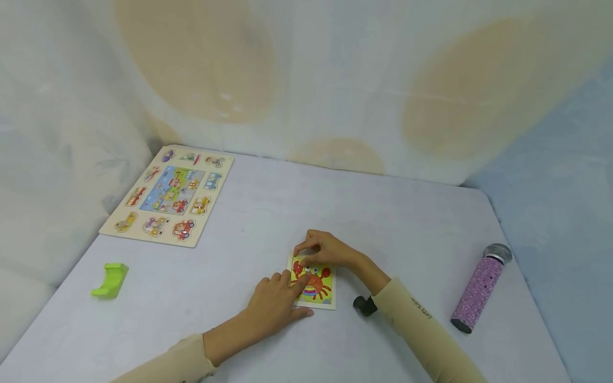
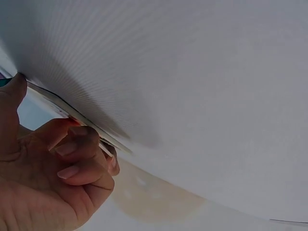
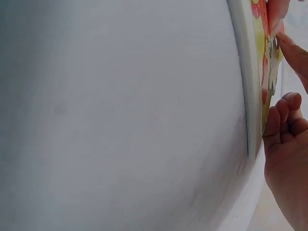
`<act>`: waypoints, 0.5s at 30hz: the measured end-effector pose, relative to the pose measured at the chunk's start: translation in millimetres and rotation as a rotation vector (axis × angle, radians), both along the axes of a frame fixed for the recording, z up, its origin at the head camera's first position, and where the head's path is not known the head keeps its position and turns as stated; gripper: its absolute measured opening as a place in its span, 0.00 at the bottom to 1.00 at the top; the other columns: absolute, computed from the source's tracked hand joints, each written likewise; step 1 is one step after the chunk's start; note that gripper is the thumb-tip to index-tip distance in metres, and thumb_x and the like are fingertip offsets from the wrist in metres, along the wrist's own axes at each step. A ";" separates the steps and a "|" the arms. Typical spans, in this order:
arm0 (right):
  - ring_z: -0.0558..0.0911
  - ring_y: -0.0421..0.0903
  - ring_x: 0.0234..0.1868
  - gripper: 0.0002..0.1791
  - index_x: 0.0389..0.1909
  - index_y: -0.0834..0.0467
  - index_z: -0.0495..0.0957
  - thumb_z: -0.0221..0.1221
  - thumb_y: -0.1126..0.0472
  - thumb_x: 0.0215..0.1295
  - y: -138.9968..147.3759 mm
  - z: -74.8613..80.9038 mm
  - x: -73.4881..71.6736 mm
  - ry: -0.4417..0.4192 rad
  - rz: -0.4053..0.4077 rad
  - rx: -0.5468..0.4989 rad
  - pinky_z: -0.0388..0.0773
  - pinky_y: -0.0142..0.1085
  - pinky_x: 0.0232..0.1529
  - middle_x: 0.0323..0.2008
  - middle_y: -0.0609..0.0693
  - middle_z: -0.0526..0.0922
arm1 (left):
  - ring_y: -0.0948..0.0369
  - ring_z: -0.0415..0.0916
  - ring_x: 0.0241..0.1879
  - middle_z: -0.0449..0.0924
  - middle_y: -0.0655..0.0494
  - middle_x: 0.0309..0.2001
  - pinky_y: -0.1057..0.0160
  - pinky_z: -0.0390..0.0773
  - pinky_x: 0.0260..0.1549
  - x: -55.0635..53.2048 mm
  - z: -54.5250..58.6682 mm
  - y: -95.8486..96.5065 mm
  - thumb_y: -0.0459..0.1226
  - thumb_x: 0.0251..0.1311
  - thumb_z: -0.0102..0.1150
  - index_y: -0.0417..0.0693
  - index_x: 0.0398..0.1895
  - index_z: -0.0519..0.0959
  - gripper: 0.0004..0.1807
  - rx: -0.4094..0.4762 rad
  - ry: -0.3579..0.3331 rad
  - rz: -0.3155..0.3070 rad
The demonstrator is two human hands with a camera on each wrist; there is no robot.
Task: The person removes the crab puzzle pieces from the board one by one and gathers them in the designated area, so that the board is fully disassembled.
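A small crab jigsaw puzzle (image 1: 320, 287) with a pale frame lies flat near the middle of the table. My left hand (image 1: 273, 300) reaches its left side, the index finger pressing on the crab picture and the thumb by the near edge. In the left wrist view, the other fingers of that hand curl loosely. Over the puzzle's far left corner, my right hand (image 1: 330, 249) pinches a puzzle piece between thumb and fingers. The right wrist view shows the jigsaw edge of this piece (image 3: 273, 67) slightly raised above the frame; its far side is hidden by the fingers.
A wooden vehicle puzzle board (image 1: 210, 215) lies at the back left. A green curved block (image 1: 113, 281) sits at the left. A glittery pink microphone (image 1: 481, 290) lies at the right. Beside the right sleeve is a small black object (image 1: 363, 305), partly covered. Cloth hangs around the table.
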State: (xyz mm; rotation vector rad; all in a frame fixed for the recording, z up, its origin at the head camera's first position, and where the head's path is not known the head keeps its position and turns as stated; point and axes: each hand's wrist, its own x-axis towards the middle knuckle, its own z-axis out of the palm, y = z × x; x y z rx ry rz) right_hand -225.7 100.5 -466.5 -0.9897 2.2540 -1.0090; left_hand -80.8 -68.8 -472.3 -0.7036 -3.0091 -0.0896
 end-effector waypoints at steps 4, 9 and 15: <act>0.67 0.42 0.36 0.11 0.45 0.54 0.88 0.69 0.61 0.60 -0.2 -0.6 1.7 -0.012 -0.025 -0.024 0.64 0.31 0.39 0.29 0.45 0.68 | 0.61 0.62 0.27 0.69 0.54 0.32 0.67 0.58 0.21 0.3 0.4 -0.2 0.68 0.55 0.57 0.60 0.69 0.72 0.41 -0.001 -0.013 0.004; 0.68 0.43 0.36 0.10 0.43 0.55 0.88 0.68 0.61 0.60 -0.4 0.4 5.1 0.005 -0.036 -0.042 0.64 0.32 0.39 0.29 0.47 0.69 | 0.61 0.62 0.27 0.68 0.54 0.32 0.67 0.58 0.21 0.0 1.3 -1.0 0.68 0.56 0.57 0.61 0.69 0.72 0.40 -0.002 -0.022 0.004; 0.68 0.42 0.35 0.10 0.44 0.54 0.88 0.68 0.58 0.62 -2.7 2.9 6.2 0.004 -0.036 -0.005 0.65 0.30 0.39 0.30 0.46 0.71 | 0.59 0.67 0.29 0.72 0.53 0.35 0.65 0.62 0.21 -3.1 4.4 -1.9 0.68 0.54 0.60 0.60 0.63 0.76 0.37 -0.016 0.051 -0.018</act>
